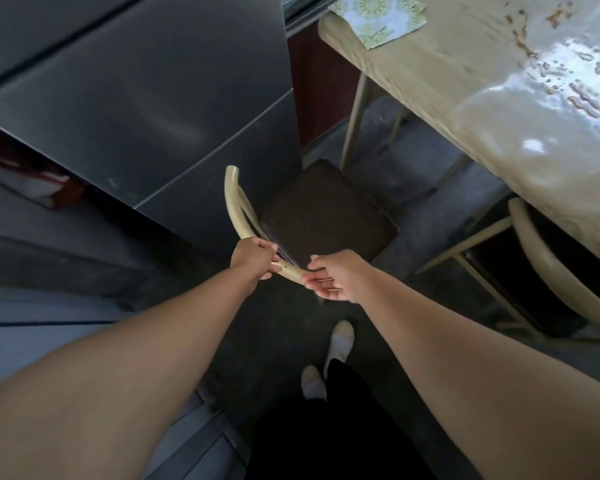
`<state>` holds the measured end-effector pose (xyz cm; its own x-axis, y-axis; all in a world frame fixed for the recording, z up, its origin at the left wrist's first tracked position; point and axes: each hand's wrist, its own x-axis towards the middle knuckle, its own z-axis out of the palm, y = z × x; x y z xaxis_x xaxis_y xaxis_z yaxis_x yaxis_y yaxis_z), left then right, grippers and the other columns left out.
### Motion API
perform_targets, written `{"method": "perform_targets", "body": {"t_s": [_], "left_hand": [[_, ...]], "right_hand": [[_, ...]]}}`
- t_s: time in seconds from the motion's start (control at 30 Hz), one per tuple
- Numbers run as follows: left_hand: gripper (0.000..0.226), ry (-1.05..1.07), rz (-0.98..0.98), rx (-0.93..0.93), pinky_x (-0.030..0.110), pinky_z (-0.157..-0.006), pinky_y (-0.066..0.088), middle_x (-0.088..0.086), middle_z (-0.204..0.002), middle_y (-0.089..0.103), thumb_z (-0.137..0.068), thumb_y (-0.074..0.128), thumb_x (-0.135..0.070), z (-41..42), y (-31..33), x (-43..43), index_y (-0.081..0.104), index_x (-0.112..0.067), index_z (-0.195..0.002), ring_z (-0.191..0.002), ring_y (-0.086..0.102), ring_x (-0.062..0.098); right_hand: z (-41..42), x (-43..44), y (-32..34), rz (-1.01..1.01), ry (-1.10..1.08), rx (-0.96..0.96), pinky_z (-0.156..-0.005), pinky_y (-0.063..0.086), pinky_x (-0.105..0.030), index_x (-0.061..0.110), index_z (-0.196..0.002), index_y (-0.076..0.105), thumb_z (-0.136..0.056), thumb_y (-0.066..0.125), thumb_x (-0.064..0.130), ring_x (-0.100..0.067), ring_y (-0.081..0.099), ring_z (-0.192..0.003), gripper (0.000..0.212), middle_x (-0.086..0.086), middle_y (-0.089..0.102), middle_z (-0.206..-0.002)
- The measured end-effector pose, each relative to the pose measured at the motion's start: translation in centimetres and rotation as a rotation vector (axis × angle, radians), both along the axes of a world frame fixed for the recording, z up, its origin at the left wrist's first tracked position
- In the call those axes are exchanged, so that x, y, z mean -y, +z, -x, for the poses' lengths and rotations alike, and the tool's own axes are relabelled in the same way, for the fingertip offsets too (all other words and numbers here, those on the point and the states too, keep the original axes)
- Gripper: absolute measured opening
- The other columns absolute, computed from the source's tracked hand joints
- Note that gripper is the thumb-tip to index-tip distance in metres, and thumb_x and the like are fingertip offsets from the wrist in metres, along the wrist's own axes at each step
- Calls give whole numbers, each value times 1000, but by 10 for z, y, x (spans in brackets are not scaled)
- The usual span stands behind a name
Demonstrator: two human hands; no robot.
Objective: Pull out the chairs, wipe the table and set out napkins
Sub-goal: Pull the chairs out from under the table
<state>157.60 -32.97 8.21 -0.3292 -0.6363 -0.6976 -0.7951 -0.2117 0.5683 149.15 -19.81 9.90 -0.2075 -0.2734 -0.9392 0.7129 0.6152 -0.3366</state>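
beside the table [430, 84], left hand [253, 254] and right hand [333, 277] grip chair back [234, 209].

No text, label, brand, number or sign can be read in the head view. The red-and-white object [32, 183] at the left edge of the frame is too blurred to tell whether it bears lettering. The napkin [383, 20] at the top of the frame, on the table's corner, shows only a green ornamental print, no letters.
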Motion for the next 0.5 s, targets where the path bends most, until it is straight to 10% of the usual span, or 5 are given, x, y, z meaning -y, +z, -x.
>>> {"method": "perform_targets", "body": {"t_s": [0.2,0.5], "left_hand": [[11,70,55,105,22,-53,39,4,-102,71,-97,53,-17,8,0,44,60,-19,-88,-76,67,14],[24,-20,44,209,27,-63,45,6,-98,65,-95,56,-23,25,-19,84,61,-9,-114,-89,69,21]], "right_hand": [[13,49,-3,-51,34,109,-85,53,-32,12,-125,62,-99,53,18,-17,68,-96,27,-11,71,-111],[23,98,-13,-67,115,166,-95,45,-34,18,-133,56,-104,39,20,-15,60,-118,33,-6,63,-131]]}}
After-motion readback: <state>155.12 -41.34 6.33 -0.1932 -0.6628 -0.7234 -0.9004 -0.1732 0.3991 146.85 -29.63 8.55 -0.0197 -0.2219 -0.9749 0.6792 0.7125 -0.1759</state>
